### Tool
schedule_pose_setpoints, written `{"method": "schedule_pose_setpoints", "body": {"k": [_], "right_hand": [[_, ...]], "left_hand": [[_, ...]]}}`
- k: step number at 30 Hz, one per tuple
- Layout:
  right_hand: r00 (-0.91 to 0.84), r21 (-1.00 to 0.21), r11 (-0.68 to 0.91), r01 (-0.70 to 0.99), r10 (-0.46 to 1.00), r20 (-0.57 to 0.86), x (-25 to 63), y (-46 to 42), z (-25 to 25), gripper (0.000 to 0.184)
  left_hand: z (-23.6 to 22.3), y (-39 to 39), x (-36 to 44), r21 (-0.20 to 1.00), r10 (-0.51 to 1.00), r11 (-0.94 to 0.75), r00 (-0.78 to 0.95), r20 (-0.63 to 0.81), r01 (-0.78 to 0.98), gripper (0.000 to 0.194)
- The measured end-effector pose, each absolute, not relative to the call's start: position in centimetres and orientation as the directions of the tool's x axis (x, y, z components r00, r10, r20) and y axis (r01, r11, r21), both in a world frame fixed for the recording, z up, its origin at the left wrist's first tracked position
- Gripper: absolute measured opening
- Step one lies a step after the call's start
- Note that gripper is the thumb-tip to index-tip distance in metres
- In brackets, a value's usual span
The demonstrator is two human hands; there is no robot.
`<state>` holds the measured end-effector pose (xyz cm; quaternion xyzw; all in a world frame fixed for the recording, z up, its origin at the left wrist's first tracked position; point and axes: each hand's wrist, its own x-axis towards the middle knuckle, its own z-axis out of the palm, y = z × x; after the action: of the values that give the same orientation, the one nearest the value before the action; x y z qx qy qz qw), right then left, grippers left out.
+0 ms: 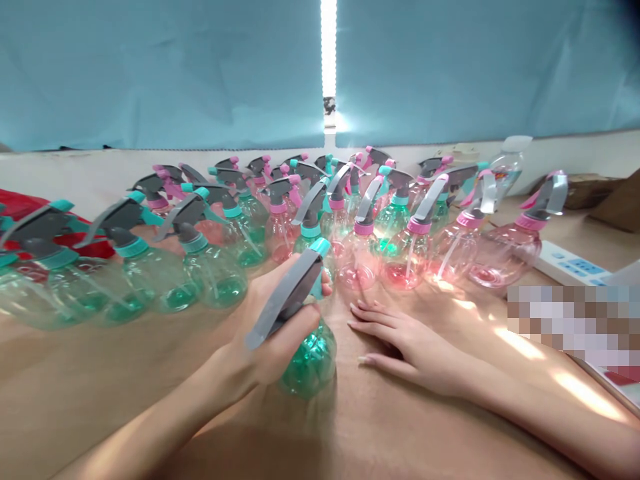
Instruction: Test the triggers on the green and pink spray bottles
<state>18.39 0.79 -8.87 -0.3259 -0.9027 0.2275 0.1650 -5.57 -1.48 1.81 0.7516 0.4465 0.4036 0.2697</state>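
Observation:
My left hand [273, 333] is wrapped round the neck of a green spray bottle [311, 363] with a grey and teal trigger head. The bottle stands nearly upright on the brown tabletop [280, 440], and part of its neck is hidden by my fingers. To its right, my right hand [407, 340] lies flat on the table with fingers stretched out, holding nothing. Just beyond those fingertips stands a pink spray bottle [359, 267]. Several green spray bottles [215, 280] are lined up to the left of my left hand.
More green and pink spray bottles stand in rows at the back. A clear plastic bottle [507, 167] is behind them at right, near a cardboard box [620, 207]. Red material [30, 207] lies at far left. A white printed item [575, 263] sits at right. Blue sheeting [175, 73] hangs behind.

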Motion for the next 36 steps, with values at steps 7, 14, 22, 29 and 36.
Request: {"method": "schedule_pose_setpoints", "body": {"k": [7, 14, 22, 29, 36], "right_hand": [[-0.728, -0.526, 0.689, 0.498, 0.662, 0.179, 18.5, 0.7, -9.0, 0.057], [-0.725, -0.532, 0.681, 0.504, 0.668, 0.169, 18.5, 0.7, -8.9, 0.057], [-0.726, -0.518, 0.68, 0.518, 0.67, 0.153, 18.4, 0.7, -8.9, 0.057], [-0.725, -0.526, 0.679, 0.512, 0.67, 0.159, 18.4, 0.7, -8.9, 0.057], [-0.723, -0.539, 0.68, 0.498, 0.668, 0.176, 18.5, 0.7, -9.0, 0.056]], "left_hand": [[2.3, -1.8, -5.5, 0.759, 0.896, -0.441, 0.276, 0.347, 0.48, 0.013], [0.7, -1.8, -5.6, 0.719, 0.889, -0.455, 0.22, 0.402, 0.525, 0.011], [-0.4, -1.9, -6.0, 0.714, 0.914, -0.38, 0.12, 0.387, 0.588, 0.009], [0.4, -1.8, -5.7, 0.742, 0.916, -0.398, 0.19, 0.353, 0.54, 0.016], [0.7, -1.7, -5.4, 0.752, 0.906, -0.422, 0.21, 0.368, 0.506, 0.026]]}}
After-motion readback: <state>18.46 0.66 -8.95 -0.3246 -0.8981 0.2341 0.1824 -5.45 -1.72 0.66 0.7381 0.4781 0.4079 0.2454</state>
